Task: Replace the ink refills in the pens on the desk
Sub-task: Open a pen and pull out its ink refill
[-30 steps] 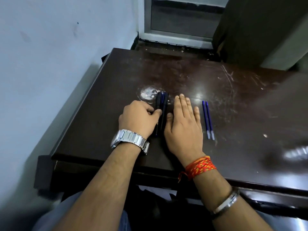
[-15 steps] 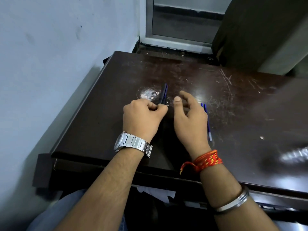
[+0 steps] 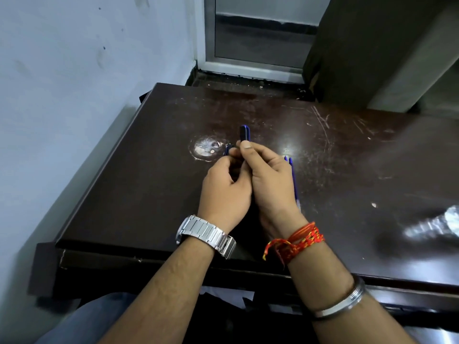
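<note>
Both hands are raised just above the dark tabletop point(image 3: 139, 184), pressed close together near frame centre. Right hand point(image 3: 270, 180) is clenched round a dark pen w/ blue trim point(image 3: 244, 133); the pen's end sticks out past the thumb toward 12 o'clock, the rest is hidden in the fist. Left hand point(image 3: 223, 189) is curled at the right hand's 9 o'clock, fingertips pinching a second small dark-blue piece point(image 3: 228, 150), only its tip shows, so can't tell if it's a pen or a cap. Two blue refills point(image 3: 293, 175) lie side by side on the tabletop at approx 3 o'clock of the right hand, partly hidden by it, running 12-to-6. A pale worn patch point(image 3: 206, 148) marks the tabletop at 10 o'clock of the hands. Metal watch point(image 3: 206, 234) on left wrist; red-orange thread point(image 3: 295, 240) and a steel bangle point(image 3: 342, 302) on right forearm. Scratches on the surface toward 1 o'clock.
</note>
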A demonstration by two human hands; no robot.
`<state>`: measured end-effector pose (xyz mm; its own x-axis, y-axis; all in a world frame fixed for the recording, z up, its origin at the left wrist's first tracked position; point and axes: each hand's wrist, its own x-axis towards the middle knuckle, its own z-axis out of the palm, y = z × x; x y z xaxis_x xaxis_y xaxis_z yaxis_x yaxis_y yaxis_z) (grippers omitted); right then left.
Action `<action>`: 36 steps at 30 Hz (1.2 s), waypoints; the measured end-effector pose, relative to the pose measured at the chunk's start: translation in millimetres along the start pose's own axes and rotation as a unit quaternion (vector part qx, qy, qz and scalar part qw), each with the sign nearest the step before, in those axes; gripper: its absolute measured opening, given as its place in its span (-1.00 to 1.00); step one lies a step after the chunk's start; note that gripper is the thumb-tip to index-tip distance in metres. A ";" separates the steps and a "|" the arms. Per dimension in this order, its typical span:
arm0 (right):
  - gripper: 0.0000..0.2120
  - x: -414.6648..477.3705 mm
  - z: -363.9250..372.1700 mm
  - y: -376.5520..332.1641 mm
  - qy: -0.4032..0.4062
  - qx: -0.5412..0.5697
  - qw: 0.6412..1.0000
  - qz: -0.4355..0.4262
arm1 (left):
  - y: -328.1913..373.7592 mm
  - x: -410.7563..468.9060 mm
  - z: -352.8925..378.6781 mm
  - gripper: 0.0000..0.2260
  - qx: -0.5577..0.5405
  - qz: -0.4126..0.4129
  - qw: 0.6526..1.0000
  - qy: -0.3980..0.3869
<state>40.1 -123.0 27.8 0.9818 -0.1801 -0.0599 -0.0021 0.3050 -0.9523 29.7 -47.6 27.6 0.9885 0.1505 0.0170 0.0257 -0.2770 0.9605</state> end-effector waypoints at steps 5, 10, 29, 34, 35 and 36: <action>-0.83 -1.1 1.2 3.5 -0.003 -0.007 1.000 0.016 | 3.1 -5.5 3.9 -0.77 -0.013 -0.024 1.000 -0.001; -0.76 -2.2 0.6 2.1 -0.023 0.015 1.000 -0.010 | 5.3 -7.4 5.0 -0.80 -0.019 -0.004 1.000 -0.004; -0.83 9.8 -17.0 -7.7 0.049 -0.128 0.990 -0.018 | 8.0 3.5 -25.3 -0.73 0.056 -0.098 0.992 0.063; -0.68 10.0 -20.4 12.1 0.004 -0.393 0.919 0.037 | 1.4 9.2 -31.1 -0.82 0.061 -0.064 0.994 0.071; -0.67 10.5 -20.3 13.6 0.006 -0.418 0.908 0.032 | -0.3 9.0 -31.9 -0.84 0.055 -0.063 0.994 0.071; -0.68 11.1 -20.1 14.4 0.009 -0.439 0.898 0.024 | -1.8 8.5 -32.6 -0.85 0.053 -0.064 0.994 0.069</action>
<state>47.1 -139.4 7.4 0.9735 -0.2035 -0.1046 -0.2008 -0.5409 -0.8168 33.2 -14.9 35.1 0.9462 0.3183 -0.0581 0.1724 -0.3440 0.9230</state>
